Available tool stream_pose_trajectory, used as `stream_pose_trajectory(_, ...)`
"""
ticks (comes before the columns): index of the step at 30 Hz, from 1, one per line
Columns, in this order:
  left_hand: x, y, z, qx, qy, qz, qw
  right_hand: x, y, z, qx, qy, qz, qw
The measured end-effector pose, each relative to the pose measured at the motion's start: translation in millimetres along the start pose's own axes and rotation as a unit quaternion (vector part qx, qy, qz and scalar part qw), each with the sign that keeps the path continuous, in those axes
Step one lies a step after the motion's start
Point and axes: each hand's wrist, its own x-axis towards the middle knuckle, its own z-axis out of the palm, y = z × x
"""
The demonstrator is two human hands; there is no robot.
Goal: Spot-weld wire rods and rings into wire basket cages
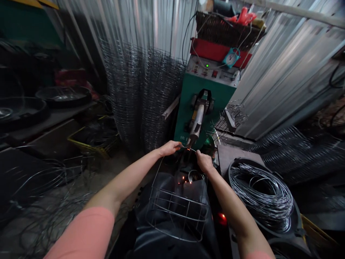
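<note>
My left hand (170, 148) is closed on one end of a short stretch of metal wire (193, 149). The other end is pinched in my right hand (204, 161). Between them the wire lies at the tip of a spot welder's electrode arm (197, 120), where a small orange glow shows. Sparks (185, 180) fall below that point. A wire basket (178, 215) rests over my lap on a dark apron (159, 233). One of its thin wires runs up towards my left hand; whether the held wire belongs to the basket I cannot tell.
The green welding machine (185, 93) stands ahead, with a wicker basket (223, 32) on top. Tall stacks of wire baskets (156, 97) are behind at left. A tub of cut wire rings (264, 194) stands at right. Loose wires (54, 212) litter the floor at left.
</note>
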Motion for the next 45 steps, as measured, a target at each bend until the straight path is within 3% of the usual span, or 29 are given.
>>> stream_pose_trajectory(8,0.4,-0.3,-2.7,-0.018,-0.007,0.005,1.0,-2.8,-7.6,-12.5,-0.047,-0.033,-0.001,0.998)
stream_pose_trajectory(16,-0.1,2.0,-1.2,-0.058,-0.001,-0.01,0.998,-0.5,-9.7,-11.8,-0.027,-0.045,0.007,0.999)
stream_pose_trajectory(20,-6.6,7.8,-12.7,-0.058,0.001,-0.02,0.998,-2.1,-5.2,-18.7,0.025,-0.038,0.037,0.998)
stream_pose_trajectory(23,-36.7,7.1,-31.3,-0.044,0.048,-0.056,0.996,-40.0,8.3,-32.6,0.119,0.057,0.042,0.99)
stream_pose_trajectory(25,-74.6,5.3,-38.5,-0.071,0.098,-0.115,0.986,-88.9,16.4,-39.2,0.207,0.133,0.009,0.969)
stream_pose_trajectory(26,-97.8,5.2,-37.8,-0.094,0.112,-0.15,0.978,-117.2,18.3,-39.7,0.266,0.142,-0.031,0.953)
stream_pose_trajectory(28,-147.0,8.4,-26.1,-0.16,0.123,-0.214,0.956,-172.2,15.6,-34.2,0.337,0.11,-0.103,0.929)
stream_pose_trajectory(29,-170.6,12.0,-15.8,-0.205,0.108,-0.254,0.939,-195.2,11.2,-29.0,0.337,0.123,-0.112,0.927)
stream_pose_trajectory(31,-210.5,22.9,8.9,-0.303,0.038,-0.34,0.89,-226.8,-1.3,-16.7,0.307,0.163,-0.116,0.931)
stream_pose_trajectory(34,-244.8,41.7,42.6,-0.406,-0.092,-0.425,0.804,-242.5,-17.1,-2.0,0.247,0.225,-0.109,0.936)
stream_pose_trajectory(37,-250.7,56.4,64.5,-0.507,-0.181,-0.427,0.726,-243.0,-19.7,2.7,0.198,0.253,-0.082,0.943)
stream_pose_trajectory(39,-243.9,65.4,74.1,-0.59,-0.151,-0.396,0.687,-245.1,-16.0,1.1,0.183,0.263,-0.065,0.945)
stream_pose_trajectory(42,-223.0,83.3,82.7,-0.679,-0.036,-0.363,0.637,-252.8,-8.9,-3.4,0.189,0.264,-0.055,0.944)
stream_pose_trajectory(45,-197.4,104.8,83.2,-0.688,0.045,-0.349,0.634,-258.3,-4.0,-1.6,0.193,0.281,-0.029,0.94)
